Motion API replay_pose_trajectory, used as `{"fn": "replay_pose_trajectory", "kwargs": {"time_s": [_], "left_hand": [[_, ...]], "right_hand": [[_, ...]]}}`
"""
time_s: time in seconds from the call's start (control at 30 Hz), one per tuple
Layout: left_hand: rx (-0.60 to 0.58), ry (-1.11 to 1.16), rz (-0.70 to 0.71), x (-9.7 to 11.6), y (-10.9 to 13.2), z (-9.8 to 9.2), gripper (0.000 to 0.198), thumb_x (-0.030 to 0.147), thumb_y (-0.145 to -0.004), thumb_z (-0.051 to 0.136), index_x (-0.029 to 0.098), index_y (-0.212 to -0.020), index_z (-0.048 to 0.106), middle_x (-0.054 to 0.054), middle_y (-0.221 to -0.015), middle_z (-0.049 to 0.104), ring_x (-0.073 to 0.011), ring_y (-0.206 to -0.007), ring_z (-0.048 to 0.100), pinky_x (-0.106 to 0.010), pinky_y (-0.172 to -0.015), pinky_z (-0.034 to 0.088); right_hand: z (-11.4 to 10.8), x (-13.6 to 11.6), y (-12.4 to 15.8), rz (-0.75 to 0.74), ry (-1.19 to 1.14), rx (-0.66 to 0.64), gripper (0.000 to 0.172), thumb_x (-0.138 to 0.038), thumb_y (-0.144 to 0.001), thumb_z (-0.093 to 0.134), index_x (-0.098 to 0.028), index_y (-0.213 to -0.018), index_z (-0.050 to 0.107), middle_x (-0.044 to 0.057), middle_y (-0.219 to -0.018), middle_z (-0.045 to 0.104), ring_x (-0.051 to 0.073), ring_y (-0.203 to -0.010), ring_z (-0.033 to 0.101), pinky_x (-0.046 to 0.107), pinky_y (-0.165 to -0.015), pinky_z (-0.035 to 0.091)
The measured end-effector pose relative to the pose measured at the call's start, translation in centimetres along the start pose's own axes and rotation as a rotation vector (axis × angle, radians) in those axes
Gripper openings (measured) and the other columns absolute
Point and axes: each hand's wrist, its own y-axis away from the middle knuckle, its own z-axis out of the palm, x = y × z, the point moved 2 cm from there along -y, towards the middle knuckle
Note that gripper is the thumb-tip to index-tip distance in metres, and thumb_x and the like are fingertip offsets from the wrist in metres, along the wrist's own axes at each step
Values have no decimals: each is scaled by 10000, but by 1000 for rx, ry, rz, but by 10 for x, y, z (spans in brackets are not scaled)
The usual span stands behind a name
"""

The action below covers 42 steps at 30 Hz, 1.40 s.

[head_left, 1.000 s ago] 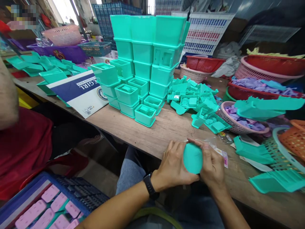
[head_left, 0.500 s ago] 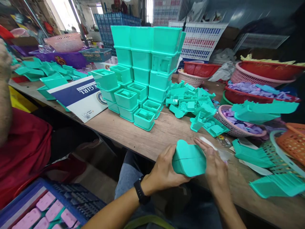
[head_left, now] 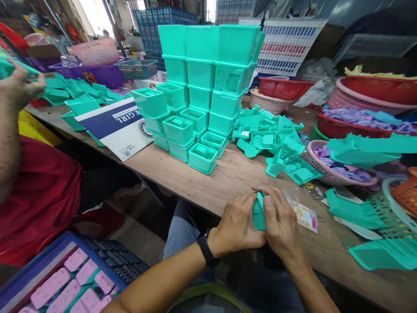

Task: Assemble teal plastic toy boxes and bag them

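Both of my hands are wrapped around a teal plastic part point(head_left: 259, 216) at the table's front edge. My left hand point(head_left: 237, 224) grips its left side, with a dark watch on the wrist. My right hand point(head_left: 282, 219) presses on the other side, thumb along the upper edge. Most of the part is hidden by the fingers. Just right of my right hand lies a small printed card point(head_left: 306, 218) with pink and yellow on it, beside a clear plastic bag point(head_left: 291, 197).
Stacked teal boxes point(head_left: 200, 74) stand behind my hands, with a heap of teal parts point(head_left: 270, 137) to their right. Baskets point(head_left: 342, 169) of purple pieces line the right side. A blue crate point(head_left: 130, 265) of pink-topped pieces sits lower left. A co-worker's hand point(head_left: 22, 82) holds teal plastic.
My right hand has closed in on the teal part, which is turned and more covered now. The printed card has come into view. The co-worker's hand shows more, holding teal plastic.
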Motion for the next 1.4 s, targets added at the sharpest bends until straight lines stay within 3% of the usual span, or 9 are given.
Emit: {"fn": "replay_pose_trajectory", "kwargs": {"time_s": [0.17,0.3,0.5,0.63,0.8,1.0,1.17,1.3,1.4], "left_hand": [[-67,-29,32,-8,3,-6,709,315,-702,834,162,-1332,546,-152,-1280,683,-372,-1192,660,-547,-1054,536],[-16,129,-11,-16,5,-13,822,323,-650,939,202,-1358,538,-101,-1286,689,-306,-1171,678,-442,-1019,572],[-52,2,-38,-8,4,-11,615,191,-703,783,115,-1279,583,-146,-1174,689,-338,-1100,678,-483,-967,584],[-31,-1,-89,-4,1,-8,533,257,-763,722,99,-1253,582,-152,-1121,697,-337,-1062,699,-480,-933,596],[-46,-6,-132,-1,-2,-9,509,255,-749,732,174,-1232,591,-112,-1143,720,-318,-1073,710,-458,-952,596],[-48,-6,-72,-1,-1,-4,566,260,-750,761,183,-1272,557,-116,-1195,707,-317,-1131,687,-475,-1004,581],[4,66,-55,-3,-6,-6,761,244,-639,846,192,-1327,525,-101,-1278,692,-304,-1182,672,-457,-1052,570],[-30,-119,-124,3,-14,-17,645,271,-654,820,165,-1246,587,-119,-1224,713,-347,-1165,668,-508,-1036,569],[-124,-307,-193,9,-20,-23,504,307,-730,763,142,-1180,608,-157,-1220,705,-381,-1175,654,-549,-1025,565]], "right_hand": [[-6,13,7,140,-104,112,487,-550,-1073,377,-227,-1207,716,105,-1249,727,289,-1208,651,463,-1018,487],[-9,23,10,354,-182,220,641,-611,-1064,285,-182,-1235,729,139,-1261,761,337,-1196,684,525,-995,500],[-6,4,11,-142,216,136,487,-344,-1116,291,-204,-1216,747,81,-1227,791,262,-1229,686,500,-1181,362],[-2,1,6,-264,391,92,531,-331,-1120,250,-167,-1111,755,104,-1089,806,305,-1104,715,511,-1118,367],[-2,3,-3,-238,399,103,536,-280,-1113,269,-151,-987,773,110,-988,808,274,-942,732,399,-836,453],[-6,9,0,-176,331,157,562,-266,-1110,258,-132,-998,792,119,-1006,823,259,-998,744,385,-904,470],[-10,16,1,47,161,183,616,-417,-1115,248,-195,-1018,814,96,-1070,830,275,-1053,752,422,-944,512],[-13,16,4,151,-48,81,536,-527,-1068,380,-217,-1113,816,96,-1227,800,296,-1230,714,455,-1039,547],[-14,11,9,143,-65,65,400,-493,-970,597,-208,-1149,814,97,-1207,806,295,-1149,760,427,-993,603]]}}
